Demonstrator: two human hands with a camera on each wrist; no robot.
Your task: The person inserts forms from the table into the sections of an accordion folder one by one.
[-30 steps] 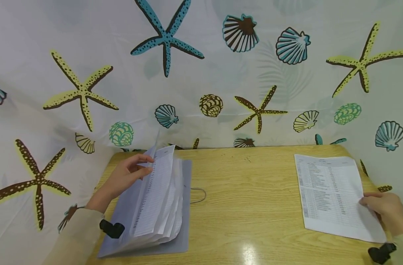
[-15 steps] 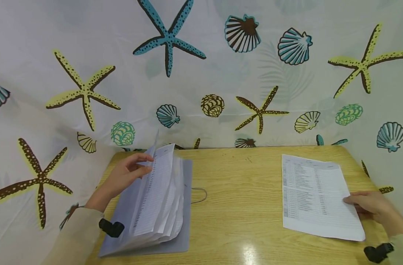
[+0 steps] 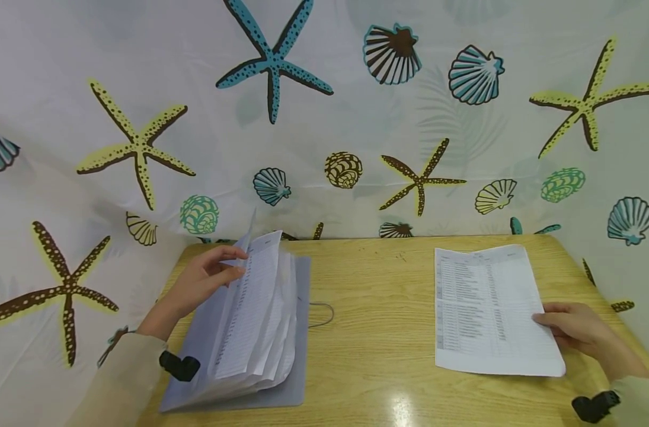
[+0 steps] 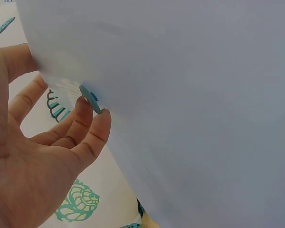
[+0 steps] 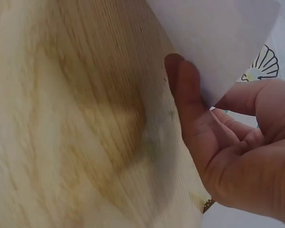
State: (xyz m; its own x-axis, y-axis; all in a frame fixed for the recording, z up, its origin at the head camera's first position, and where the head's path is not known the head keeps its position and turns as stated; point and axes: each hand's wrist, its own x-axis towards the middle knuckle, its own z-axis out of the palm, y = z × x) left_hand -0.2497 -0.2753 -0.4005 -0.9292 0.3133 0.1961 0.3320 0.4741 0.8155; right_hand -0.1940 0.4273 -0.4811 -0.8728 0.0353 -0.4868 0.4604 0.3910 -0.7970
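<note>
A blue-grey document folder [image 3: 301,344] stands partly open at the left of the table, with printed sheets in clear sleeves [image 3: 246,320] fanned inside. My left hand [image 3: 204,281] holds the upright front cover [image 4: 190,104] near its far edge. In the left wrist view, fingertips touch a small blue round button [image 4: 90,98] on that cover. On the right, my right hand [image 3: 575,326] pinches the right edge of a printed table sheet [image 3: 473,308], thumb on top and fingers beneath. The sheet's far edge bends slightly; its pale underside [image 5: 218,42] shows in the right wrist view.
A thin grey elastic loop [image 3: 332,314] sticks out from the folder's right side onto the wooden table [image 3: 377,332]. Bare wood lies between folder and sheet. A white curtain [image 3: 313,130] printed with starfish and shells hangs behind and at both sides.
My right hand has carried the printed sheet leftward across the table toward the folder. The left hand still holds the cover in about the same place.
</note>
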